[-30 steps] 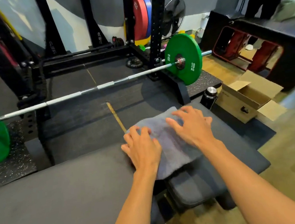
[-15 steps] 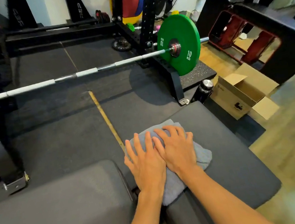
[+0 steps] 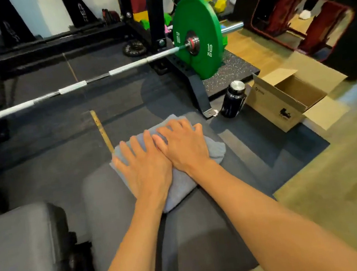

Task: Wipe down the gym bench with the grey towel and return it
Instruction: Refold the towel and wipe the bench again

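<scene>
A folded grey towel (image 3: 216,150) lies on the far end of the dark grey gym bench seat pad (image 3: 198,236). My left hand (image 3: 145,165) and my right hand (image 3: 183,146) press flat on the towel side by side, touching each other, with the fingers spread. Neither hand curls around the cloth. The hands hide most of the towel, so only its edges show around them. The bench's larger back pad (image 3: 17,250) sits at lower left, across a gap from the seat pad.
A barbell (image 3: 72,87) with a green 10 kg plate (image 3: 198,38) rests on the black rack beyond the bench. A dark water bottle (image 3: 233,100) and an open cardboard box (image 3: 282,100) stand on the floor to the right.
The hands have come together on the towel and slid it toward the bench's far end. The view has tipped down and closer.
</scene>
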Available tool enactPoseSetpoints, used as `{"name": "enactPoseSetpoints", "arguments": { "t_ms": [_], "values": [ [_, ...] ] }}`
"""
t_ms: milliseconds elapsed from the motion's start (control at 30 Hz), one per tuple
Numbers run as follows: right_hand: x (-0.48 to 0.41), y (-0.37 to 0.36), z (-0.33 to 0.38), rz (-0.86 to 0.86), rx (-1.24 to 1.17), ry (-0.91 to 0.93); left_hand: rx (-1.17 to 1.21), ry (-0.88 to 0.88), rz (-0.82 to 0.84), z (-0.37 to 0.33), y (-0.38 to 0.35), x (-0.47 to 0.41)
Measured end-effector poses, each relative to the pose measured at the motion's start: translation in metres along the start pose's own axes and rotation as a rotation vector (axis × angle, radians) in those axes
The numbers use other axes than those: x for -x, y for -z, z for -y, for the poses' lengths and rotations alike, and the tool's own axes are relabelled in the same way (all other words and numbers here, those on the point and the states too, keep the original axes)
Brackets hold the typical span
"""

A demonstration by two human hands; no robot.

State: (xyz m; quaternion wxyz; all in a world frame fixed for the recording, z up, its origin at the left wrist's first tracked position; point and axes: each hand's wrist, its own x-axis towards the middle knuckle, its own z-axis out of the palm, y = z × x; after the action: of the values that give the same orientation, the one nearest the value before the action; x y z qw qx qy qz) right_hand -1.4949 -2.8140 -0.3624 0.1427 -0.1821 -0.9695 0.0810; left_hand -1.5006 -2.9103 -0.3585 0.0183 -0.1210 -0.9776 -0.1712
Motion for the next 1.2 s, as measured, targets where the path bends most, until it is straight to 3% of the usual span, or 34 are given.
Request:
{"name": "enactPoseSetpoints", "arguments": {
  "t_ms": [133, 333, 500, 667, 800, 933, 1200],
  "values": [
    [-0.013, 0.013, -0.077, 0.086, -0.151, -0.158, -0.012, -0.124, 0.057, -0.068, -0.029, -0.016],
    [0.040, 0.023, -0.121, 0.161, -0.358, -0.397, -0.088, -0.361, 0.077, -0.097, -0.040, 0.013],
    [0.136, 0.059, -0.120, 0.125, -0.234, -0.377, -0.064, -0.404, 0.095, -0.090, -0.025, 0.112],
    [0.181, 0.073, -0.064, 0.055, 0.081, -0.255, -0.046, -0.348, 0.201, -0.044, 0.004, 0.157],
    [0.182, 0.059, 0.012, 0.042, 0.063, -0.175, -0.075, -0.266, 0.257, 0.026, 0.033, 0.149],
    [0.174, 0.035, 0.090, 0.026, 0.042, -0.101, -0.094, -0.179, 0.183, 0.100, 0.056, 0.137],
    [0.085, 0.001, 0.122, -0.022, 0.049, -0.063, 0.012, -0.038, 0.152, 0.124, 0.041, 0.053]
  ]
}}
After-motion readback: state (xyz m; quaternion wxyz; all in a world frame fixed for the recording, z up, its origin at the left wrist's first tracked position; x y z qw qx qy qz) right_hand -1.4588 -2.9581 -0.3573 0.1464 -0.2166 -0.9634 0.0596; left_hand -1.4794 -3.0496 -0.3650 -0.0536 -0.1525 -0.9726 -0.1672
